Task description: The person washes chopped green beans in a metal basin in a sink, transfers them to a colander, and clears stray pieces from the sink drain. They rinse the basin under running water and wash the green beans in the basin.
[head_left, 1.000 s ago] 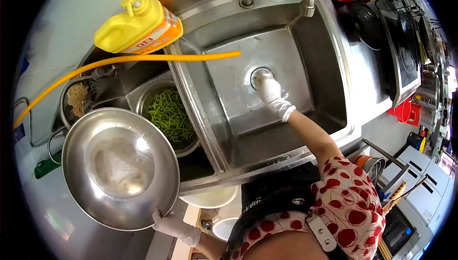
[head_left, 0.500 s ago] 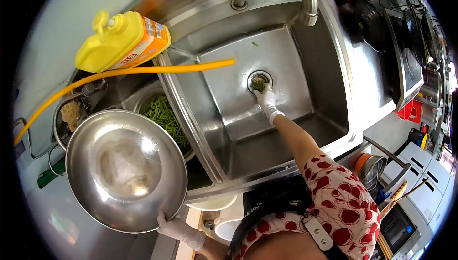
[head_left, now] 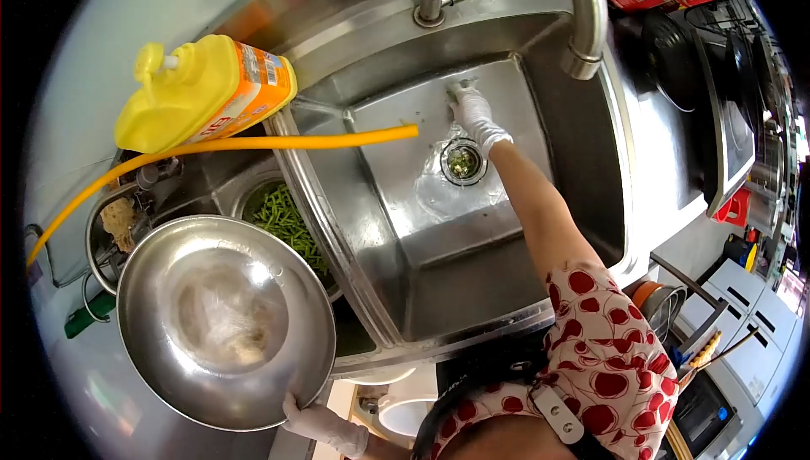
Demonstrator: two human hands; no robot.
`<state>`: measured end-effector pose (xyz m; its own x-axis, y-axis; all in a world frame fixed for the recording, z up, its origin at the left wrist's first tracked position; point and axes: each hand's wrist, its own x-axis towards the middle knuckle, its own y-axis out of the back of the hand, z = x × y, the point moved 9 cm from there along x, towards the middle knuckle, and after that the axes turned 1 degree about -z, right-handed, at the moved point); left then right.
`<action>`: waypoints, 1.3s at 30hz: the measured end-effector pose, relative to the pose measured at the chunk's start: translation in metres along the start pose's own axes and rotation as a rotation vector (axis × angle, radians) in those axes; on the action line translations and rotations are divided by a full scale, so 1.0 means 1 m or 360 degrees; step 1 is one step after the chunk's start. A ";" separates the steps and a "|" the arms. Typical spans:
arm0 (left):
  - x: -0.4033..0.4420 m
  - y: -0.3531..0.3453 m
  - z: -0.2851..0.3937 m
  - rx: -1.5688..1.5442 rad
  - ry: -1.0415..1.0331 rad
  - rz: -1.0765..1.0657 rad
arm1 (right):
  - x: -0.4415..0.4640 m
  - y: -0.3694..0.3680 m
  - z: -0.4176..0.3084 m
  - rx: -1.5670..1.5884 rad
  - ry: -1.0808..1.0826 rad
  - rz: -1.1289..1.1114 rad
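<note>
My left hand (head_left: 316, 426), in a white glove, grips the near rim of a wide stainless steel bowl (head_left: 228, 316), its thumb over the edge. The bowl is tilted and holds no food. My right hand (head_left: 472, 110), also gloved, reaches down to the floor of the sink (head_left: 396, 224), behind the drain. Its fingers are drawn together at the metal; whatever is between them is hidden. Green scraps lie in the drain strainer (head_left: 462, 163), with a film of water around it.
A yellow hose (head_left: 337, 139) crosses the divider over the sink. Behind it stands a yellow pump jug (head_left: 211, 93). Cut green beans (head_left: 287, 219) fill a bowl in the left basin, partly under the steel bowl. The faucet (head_left: 584, 29) arches over the right side.
My right hand has moved from the drain to the back of the sink floor, where a small green scrap lay. The drain is uncovered. My left hand still holds the bowl.
</note>
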<state>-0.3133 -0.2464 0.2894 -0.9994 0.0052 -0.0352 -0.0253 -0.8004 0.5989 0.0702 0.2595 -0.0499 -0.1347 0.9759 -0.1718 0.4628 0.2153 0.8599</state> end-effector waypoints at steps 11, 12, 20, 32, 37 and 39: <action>-0.020 -0.012 0.012 -0.0270 0.0202 0.0148 | -0.037 -0.033 0.061 0.0685 -0.0259 -0.0051; -0.018 -0.012 0.011 -0.0288 0.0201 0.0124 | -0.046 -0.026 0.061 0.0732 -0.0349 -0.0036; -0.007 -0.006 0.002 -0.0238 0.0178 0.0060 | -0.057 -0.073 -0.023 0.0271 -0.0159 -0.0264; -0.035 -0.017 0.029 0.0017 0.0167 0.0186 | -0.064 -0.067 -0.059 -0.0113 -0.0069 -0.0044; -0.007 0.001 -0.006 -0.0113 0.0158 0.0144 | -0.111 -0.029 0.029 0.0463 -0.0943 0.0058; -0.018 -0.010 0.005 -0.0132 0.0231 0.0120 | -0.118 -0.075 0.030 0.0567 -0.0758 -0.0174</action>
<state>-0.2956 -0.2356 0.2882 -0.9841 -0.1385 -0.1113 0.0579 -0.8420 0.5363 0.0775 0.1295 -0.1087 0.1708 0.8387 -0.5171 0.7444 0.2340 0.6254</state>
